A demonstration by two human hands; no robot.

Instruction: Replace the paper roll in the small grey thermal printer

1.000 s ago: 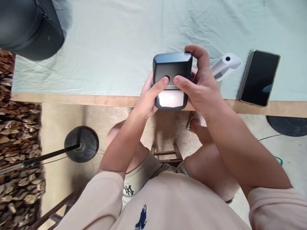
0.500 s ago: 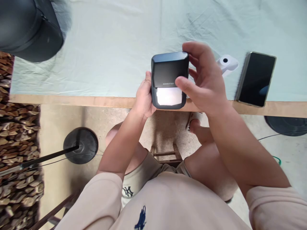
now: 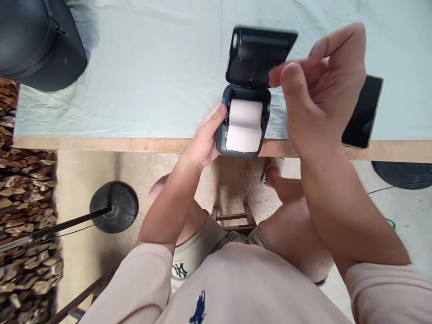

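Observation:
A small dark portable label printer (image 3: 220, 143) is held at the table's front edge by my left hand (image 3: 205, 139), whose fingers wrap its left side with the thumb on the rim. Its lid (image 3: 259, 56) stands swung up and back on the hinge. Inside lies a white paper roll (image 3: 245, 111), with a strip of paper running down over the front. My right hand (image 3: 324, 94) is raised to the right of the lid, fingers bent and apart, holding nothing I can see. One blurred fingertip overlaps the lid's right edge; whether it touches is unclear.
A black phone (image 3: 366, 112) lies to the right, partly behind my right hand. A large black object (image 3: 40, 49) stands at the table's left. Pale cloth (image 3: 151, 81) covers the table behind its wooden edge (image 3: 118, 143). Below left are a round stand base (image 3: 118, 220) and stacked firewood (image 3: 27, 252).
The printer's lid has gone from closed to raised, baring the paper roll. My right hand has moved up and right, off the printer's body, and now hides the white roll on the table.

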